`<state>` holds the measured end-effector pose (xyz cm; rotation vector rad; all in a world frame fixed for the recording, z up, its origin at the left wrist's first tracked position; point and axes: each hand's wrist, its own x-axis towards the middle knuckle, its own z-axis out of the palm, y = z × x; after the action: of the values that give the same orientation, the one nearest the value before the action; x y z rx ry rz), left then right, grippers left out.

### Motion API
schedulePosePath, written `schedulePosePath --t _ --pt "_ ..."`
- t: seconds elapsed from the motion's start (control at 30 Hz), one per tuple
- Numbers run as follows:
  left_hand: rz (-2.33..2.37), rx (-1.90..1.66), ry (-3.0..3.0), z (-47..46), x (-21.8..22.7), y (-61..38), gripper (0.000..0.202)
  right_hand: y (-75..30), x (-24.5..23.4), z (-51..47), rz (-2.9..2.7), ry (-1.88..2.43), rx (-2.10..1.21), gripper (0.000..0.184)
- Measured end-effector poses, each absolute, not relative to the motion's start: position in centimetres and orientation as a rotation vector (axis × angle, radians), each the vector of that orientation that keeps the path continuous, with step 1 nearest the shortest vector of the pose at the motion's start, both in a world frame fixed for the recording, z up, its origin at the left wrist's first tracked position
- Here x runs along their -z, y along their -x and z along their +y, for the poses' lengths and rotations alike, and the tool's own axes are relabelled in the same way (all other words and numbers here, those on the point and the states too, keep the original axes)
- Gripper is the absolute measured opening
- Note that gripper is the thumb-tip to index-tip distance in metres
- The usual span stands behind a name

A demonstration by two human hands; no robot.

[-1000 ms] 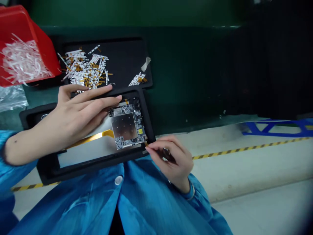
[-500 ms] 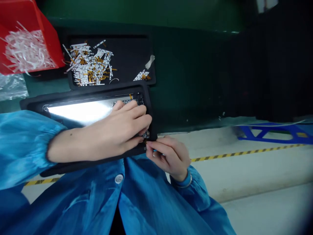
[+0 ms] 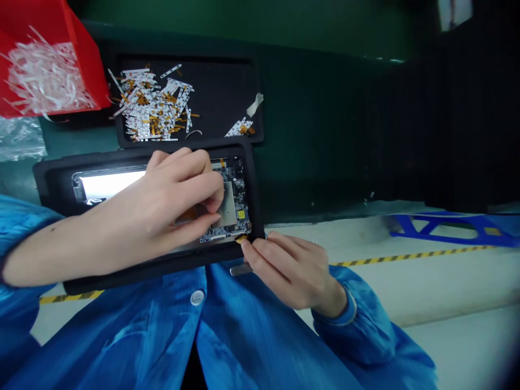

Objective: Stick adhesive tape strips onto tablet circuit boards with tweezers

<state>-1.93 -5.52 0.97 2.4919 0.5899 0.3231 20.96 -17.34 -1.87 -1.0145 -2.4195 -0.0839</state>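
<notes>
Black tray just beyond left hand

Light source out of frame; overall exposure moderate. White glare sits on the tablet screen left of centre, washing out its surface. Dark panel at upper right falls dim, detail lost. Lower right corner vignettes black. Frame edges bow from wide-lens distortion. Right hand slightly soft with blur
</notes>
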Motion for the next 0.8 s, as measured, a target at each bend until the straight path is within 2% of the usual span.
schedulePosePath --t 0.33,0.5,0.8 --pt "0.572 -0.351 -2.499 -5.7 -0.6 2.3 0.015 -19.9 0.7 -17.5 -2.486 1.162 0.105 0.018" --pt "0.568 -0.376 -2.478 -5.9 0.3 2.3 0.016 -20.5 0.9 -17.3 -2.468 1.169 -0.022 0.024" --pt "0.539 -0.364 -2.466 -6.3 0.7 2.2 0.016 -21.1 1.0 -16.8 -2.401 1.232 -0.333 0.018"
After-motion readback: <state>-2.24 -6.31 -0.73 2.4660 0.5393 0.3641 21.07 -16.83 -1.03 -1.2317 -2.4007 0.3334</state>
